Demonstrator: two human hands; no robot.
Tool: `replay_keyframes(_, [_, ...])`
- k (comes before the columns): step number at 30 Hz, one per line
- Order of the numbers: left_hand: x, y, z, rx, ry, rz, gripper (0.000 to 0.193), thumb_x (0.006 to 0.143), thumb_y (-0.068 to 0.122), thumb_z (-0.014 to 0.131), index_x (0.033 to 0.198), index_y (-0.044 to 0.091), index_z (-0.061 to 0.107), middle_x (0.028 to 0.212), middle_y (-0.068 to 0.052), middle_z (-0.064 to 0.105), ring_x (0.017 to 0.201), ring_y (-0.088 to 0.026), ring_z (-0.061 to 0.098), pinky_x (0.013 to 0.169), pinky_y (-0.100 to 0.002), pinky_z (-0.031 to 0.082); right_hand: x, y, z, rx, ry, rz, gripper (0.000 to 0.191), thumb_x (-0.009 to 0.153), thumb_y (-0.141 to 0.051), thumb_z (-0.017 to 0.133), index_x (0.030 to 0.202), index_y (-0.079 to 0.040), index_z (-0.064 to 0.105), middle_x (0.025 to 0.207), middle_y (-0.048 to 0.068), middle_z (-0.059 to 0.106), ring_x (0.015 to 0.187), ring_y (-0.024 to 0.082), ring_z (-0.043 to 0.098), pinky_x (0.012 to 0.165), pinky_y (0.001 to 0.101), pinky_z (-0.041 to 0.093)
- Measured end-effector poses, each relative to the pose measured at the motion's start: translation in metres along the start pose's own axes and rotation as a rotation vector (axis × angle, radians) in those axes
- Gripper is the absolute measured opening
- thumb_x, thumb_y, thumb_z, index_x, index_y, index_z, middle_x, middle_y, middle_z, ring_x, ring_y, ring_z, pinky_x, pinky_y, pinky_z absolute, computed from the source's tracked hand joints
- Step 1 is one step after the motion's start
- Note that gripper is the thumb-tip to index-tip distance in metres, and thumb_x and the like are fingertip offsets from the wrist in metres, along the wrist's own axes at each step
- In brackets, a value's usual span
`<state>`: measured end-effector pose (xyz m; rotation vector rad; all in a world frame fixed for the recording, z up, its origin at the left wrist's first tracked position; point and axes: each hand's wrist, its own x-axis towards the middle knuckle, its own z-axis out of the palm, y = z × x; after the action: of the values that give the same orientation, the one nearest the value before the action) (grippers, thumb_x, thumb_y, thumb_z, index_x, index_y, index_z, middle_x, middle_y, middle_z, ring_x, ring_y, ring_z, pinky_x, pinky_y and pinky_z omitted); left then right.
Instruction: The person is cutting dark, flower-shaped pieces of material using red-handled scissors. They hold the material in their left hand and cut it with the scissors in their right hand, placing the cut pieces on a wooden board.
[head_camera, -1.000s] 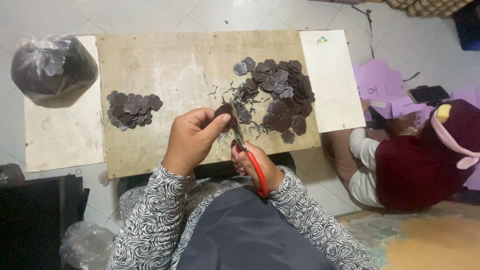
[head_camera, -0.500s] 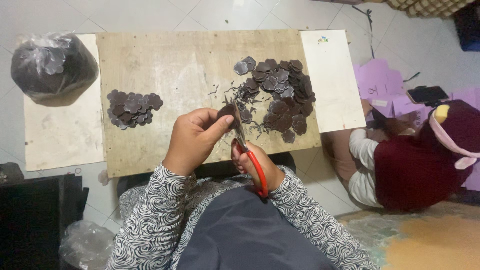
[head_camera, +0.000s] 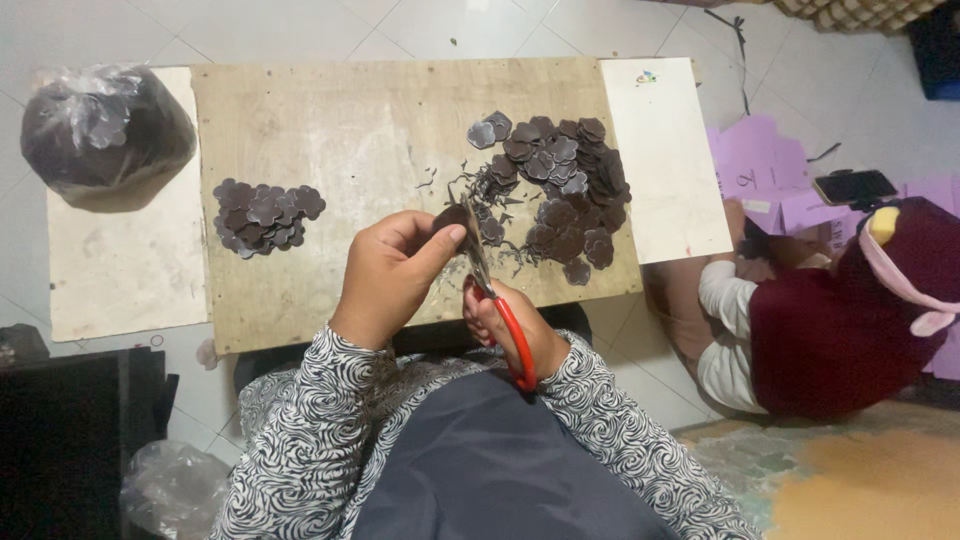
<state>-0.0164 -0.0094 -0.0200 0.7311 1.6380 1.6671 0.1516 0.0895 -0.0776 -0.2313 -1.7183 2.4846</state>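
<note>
The left hand (head_camera: 385, 275) is closed on a small dark flower-shaped piece (head_camera: 452, 216), pinching it between thumb and fingers just above the near edge of the wooden worktop (head_camera: 350, 120). The right hand (head_camera: 505, 325) is closed around the red handles of a pair of scissors (head_camera: 495, 300), whose blades point up and away and meet the held piece; whether the blades are parted cannot be told. Beyond the blades, on the right part of the worktop, lies a large loose heap of dark flower shapes (head_camera: 560, 190) with thin offcuts scattered about it. A smaller, tidier pile of the same shapes (head_camera: 265, 215) lies well apart on the left part. A white board (head_camera: 665, 160) adjoins the worktop's right edge, and another pale board (head_camera: 120, 260) lies at its left, carrying a clear plastic bag (head_camera: 105, 130) full of dark pieces. To the right, on the floor, sits another person in a maroon garment (head_camera: 840, 330).
</note>
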Motion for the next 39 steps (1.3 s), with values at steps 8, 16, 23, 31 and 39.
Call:
replay_keyframes(8, [0.000,0.004,-0.002,-0.052,-0.050,-0.029,0.013,0.095,0.010,0.072,0.102,-0.001,0.072,0.089,-0.004,0.075,0.080,-0.007,0.068,0.072,-0.022,0.057,0.000,0.006,-0.004,-0.053,-0.019,-0.038,0.052,0.104,-0.062,0.050,0.105,-0.010,0.048,0.090,-0.003,0.044,0.080,0.007,0.043,0.072,0.0226,0.042])
replay_keyframes(16, [0.000,0.000,-0.002,-0.107,-0.057,-0.036,0.013,0.094,0.009,0.073,0.101,-0.002,0.071,0.089,-0.004,0.074,0.079,-0.007,0.067,0.071,-0.022,0.055,-0.001,0.010,-0.004,0.044,-0.035,-0.030,0.048,0.106,-0.058,0.050,0.105,-0.010,0.046,0.089,-0.001,0.041,0.077,0.009,0.040,0.069,0.0243,0.039])
replay_keyframes(23, [0.000,-0.004,0.000,-0.206,-0.081,-0.080,0.014,0.093,0.008,0.073,0.102,-0.002,0.071,0.090,-0.004,0.075,0.080,-0.008,0.068,0.074,-0.024,0.058,-0.004,0.008,-0.005,-0.051,-0.038,-0.061,0.057,0.104,-0.065,0.047,0.108,-0.009,0.049,0.094,0.000,0.046,0.084,0.010,0.046,0.077,0.0258,0.044])
replay_keyframes(31, [-0.001,-0.004,-0.002,-0.171,-0.078,-0.096,0.014,0.092,0.007,0.074,0.101,-0.003,0.070,0.091,-0.005,0.075,0.082,-0.008,0.068,0.075,-0.024,0.057,-0.003,0.009,-0.006,-0.128,-0.046,-0.059,0.061,0.102,-0.069,0.046,0.111,-0.008,0.050,0.094,-0.001,0.047,0.083,0.010,0.046,0.075,0.0258,0.044])
replay_keyframes(39, [0.000,-0.005,0.001,-0.139,-0.060,-0.093,0.013,0.093,0.007,0.073,0.101,-0.003,0.070,0.089,-0.006,0.074,0.080,-0.009,0.068,0.074,-0.025,0.057,-0.004,0.011,-0.006,-0.032,-0.005,-0.016,0.056,0.105,-0.064,0.050,0.107,-0.008,0.047,0.090,-0.001,0.041,0.078,0.009,0.039,0.070,0.0250,0.039])
